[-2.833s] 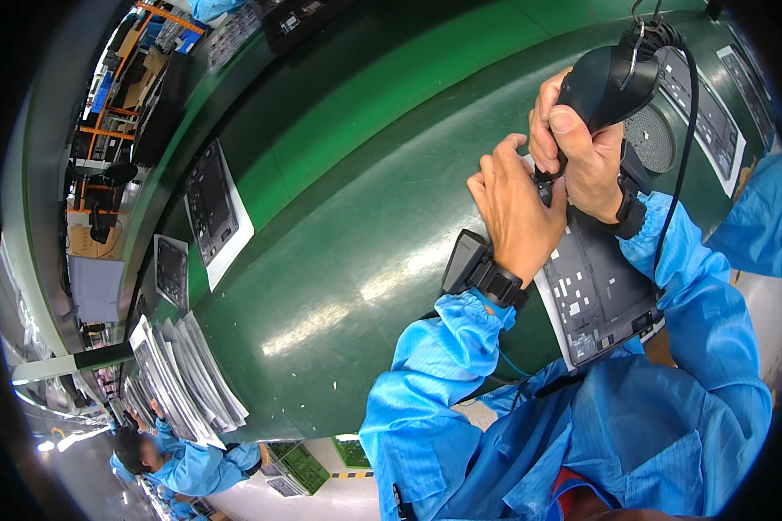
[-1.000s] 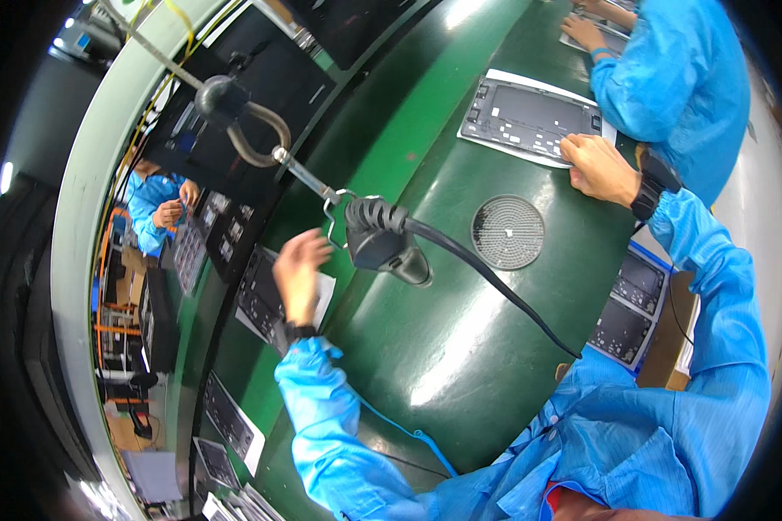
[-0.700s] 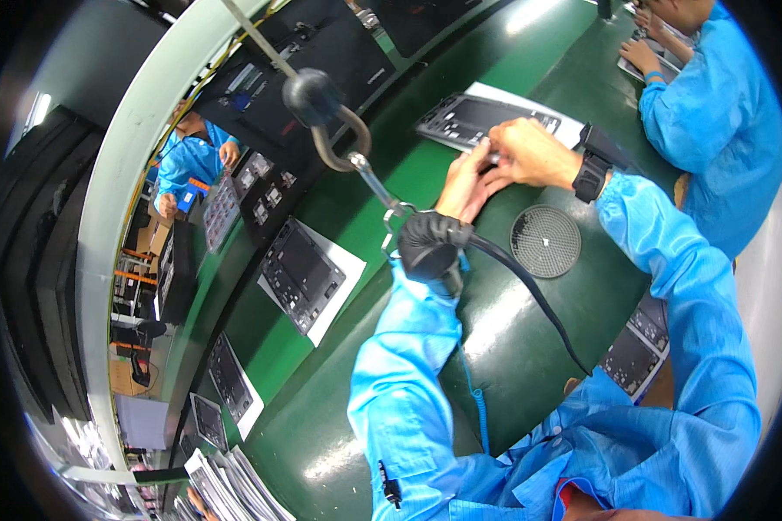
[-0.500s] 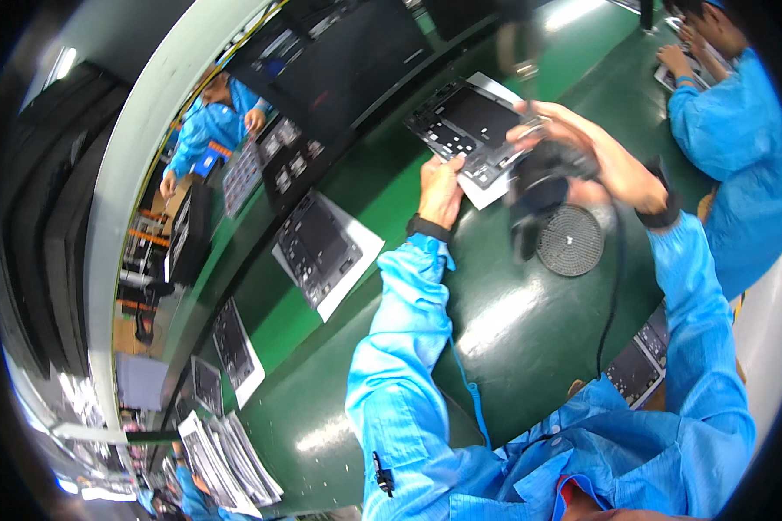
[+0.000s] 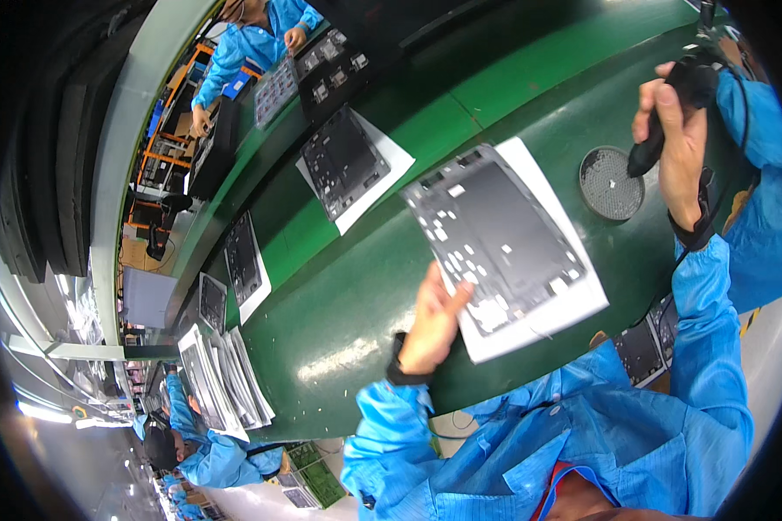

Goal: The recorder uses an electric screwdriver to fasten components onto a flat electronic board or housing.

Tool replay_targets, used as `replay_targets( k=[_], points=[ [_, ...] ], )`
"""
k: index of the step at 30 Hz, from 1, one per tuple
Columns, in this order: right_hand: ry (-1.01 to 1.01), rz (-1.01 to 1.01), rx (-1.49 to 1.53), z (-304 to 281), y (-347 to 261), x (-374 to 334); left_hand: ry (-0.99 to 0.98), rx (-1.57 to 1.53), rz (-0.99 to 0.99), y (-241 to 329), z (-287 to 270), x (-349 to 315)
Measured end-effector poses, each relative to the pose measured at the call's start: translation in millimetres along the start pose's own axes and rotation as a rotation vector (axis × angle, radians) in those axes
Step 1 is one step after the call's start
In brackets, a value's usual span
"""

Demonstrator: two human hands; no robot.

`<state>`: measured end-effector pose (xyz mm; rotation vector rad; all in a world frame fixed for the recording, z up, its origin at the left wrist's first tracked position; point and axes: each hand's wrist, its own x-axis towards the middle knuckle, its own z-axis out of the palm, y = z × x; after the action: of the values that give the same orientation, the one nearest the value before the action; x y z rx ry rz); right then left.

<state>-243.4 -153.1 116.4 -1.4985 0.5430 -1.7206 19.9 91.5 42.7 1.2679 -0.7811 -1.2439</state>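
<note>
My left hand grips the lower left edge of a dark tablet housing, thumb on top. The housing is dotted with small white pads and lies tilted on a white sheet, near the table's front edge. At the right, my right hand is closed round a black corded electric screwdriver, its lower end near a round grey screw tray. The tool's tip cannot be made out. Both my wrists wear black bands.
A second dark housing lies on white paper farther left, with another housing beyond it. Stacked white sheets sit at the table's left end. One co-worker works across the table; another person's blue sleeve is at the right.
The housing and its sheet have come nearer, toward the table's front edge, with my left hand on them. My right hand has moved away to the right with the screwdriver.
</note>
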Motion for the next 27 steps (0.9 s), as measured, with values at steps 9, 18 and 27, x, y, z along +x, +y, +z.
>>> replay_targets(
  k=[9,18,27],
  points=[
    [0.014,0.029,-0.019,-18.1,19.9,-2.9,0.109,0.185,-0.233,-18.5,56.3,-65.7],
    [-0.037,0.035,0.172,-18.3,36.6,-10.1,0.284,1.137,0.604,-19.0,41.7,62.6],
    [0.010,0.065,0.157,-15.0,69.5,-10.4,0.058,0.917,0.639,-31.0,51.1,100.8]
  ],
)
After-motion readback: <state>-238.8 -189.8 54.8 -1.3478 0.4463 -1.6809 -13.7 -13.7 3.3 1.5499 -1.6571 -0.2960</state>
